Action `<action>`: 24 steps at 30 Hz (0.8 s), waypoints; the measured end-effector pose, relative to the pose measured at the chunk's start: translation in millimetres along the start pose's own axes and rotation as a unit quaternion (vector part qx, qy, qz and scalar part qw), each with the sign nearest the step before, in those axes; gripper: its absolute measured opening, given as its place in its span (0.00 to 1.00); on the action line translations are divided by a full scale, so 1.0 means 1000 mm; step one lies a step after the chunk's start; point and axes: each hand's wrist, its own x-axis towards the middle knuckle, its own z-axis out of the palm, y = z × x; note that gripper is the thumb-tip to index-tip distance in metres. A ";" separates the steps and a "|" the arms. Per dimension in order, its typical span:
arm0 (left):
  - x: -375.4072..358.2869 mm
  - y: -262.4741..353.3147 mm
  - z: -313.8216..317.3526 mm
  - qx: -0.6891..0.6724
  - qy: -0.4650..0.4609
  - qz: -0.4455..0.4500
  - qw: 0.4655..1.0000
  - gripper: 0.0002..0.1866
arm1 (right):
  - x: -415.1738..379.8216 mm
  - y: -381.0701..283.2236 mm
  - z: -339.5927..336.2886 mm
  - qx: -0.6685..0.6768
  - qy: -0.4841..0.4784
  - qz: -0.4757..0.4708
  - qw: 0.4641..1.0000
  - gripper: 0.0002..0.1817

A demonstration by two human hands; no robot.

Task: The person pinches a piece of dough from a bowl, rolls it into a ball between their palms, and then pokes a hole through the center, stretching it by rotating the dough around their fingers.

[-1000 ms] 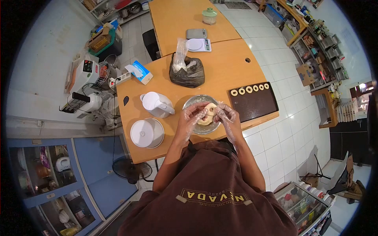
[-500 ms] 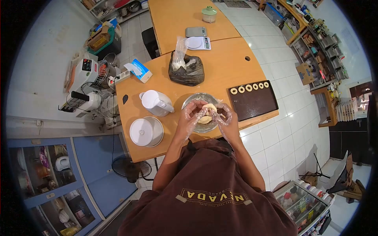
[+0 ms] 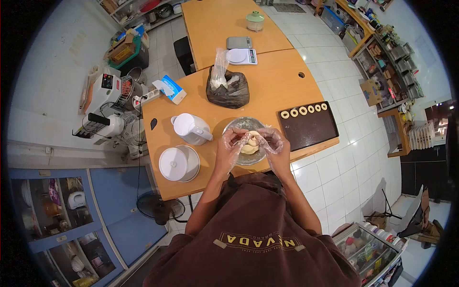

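Both my hands, dusted with flour, are raised over a metal bowl (image 3: pixel 243 120) near the table's front edge. A small piece of dough (image 3: pixel 253 135) is pinched between my left hand (image 3: pixel 230 146) and my right hand (image 3: pixel 276 147), the fingers of both closed on it. Its exact shape is partly covered by the fingertips. Beneath it, a larger lump of dough (image 3: pixel 249 148) lies in the bowl. To the right, a dark baking tray (image 3: pixel 310 128) carries a row of several dough rings (image 3: pixel 302 111) along its far edge.
Left of the bowl stand a white pitcher (image 3: pixel 190 128) and a white lidded tub (image 3: pixel 178 164). Beyond the bowl are a black plastic bag (image 3: pixel 228 97), a blue-and-white box (image 3: pixel 172 90) and a white kitchen scale (image 3: pixel 241 56). A green-lidded container (image 3: pixel 255 21) stands farther back.
My fingers have shifted around the small dough piece, my left fingertips drawing closer in. More of the lump in the bowl shows below. The view has moved slightly.
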 end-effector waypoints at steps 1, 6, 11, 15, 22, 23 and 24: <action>0.000 0.001 -0.001 -0.001 -0.005 -0.003 1.000 0.09 | 0.000 -0.004 0.003 -0.005 -0.008 0.001 1.000 0.12; 0.000 0.000 0.001 -0.008 -0.037 0.039 0.999 0.13 | 0.000 0.003 0.007 -0.020 -0.002 0.000 1.000 0.11; 0.000 -0.008 -0.002 -0.028 -0.020 0.038 0.999 0.14 | 0.000 0.002 0.008 0.004 0.016 -0.002 1.000 0.12; 0.003 -0.010 -0.007 -0.019 0.000 0.022 1.000 0.14 | -0.001 0.000 0.012 -0.003 0.013 -0.017 1.000 0.16; 0.002 0.008 -0.007 -0.017 -0.011 0.020 1.000 0.09 | 0.002 -0.007 0.014 -0.024 -0.036 -0.005 0.999 0.18; 0.002 0.009 -0.007 -0.023 -0.008 0.012 1.000 0.08 | 0.002 -0.006 0.013 -0.020 -0.035 0.009 0.999 0.17; 0.002 0.007 -0.009 -0.016 -0.007 0.015 1.000 0.09 | 0.002 -0.004 0.013 -0.016 -0.034 0.023 0.999 0.16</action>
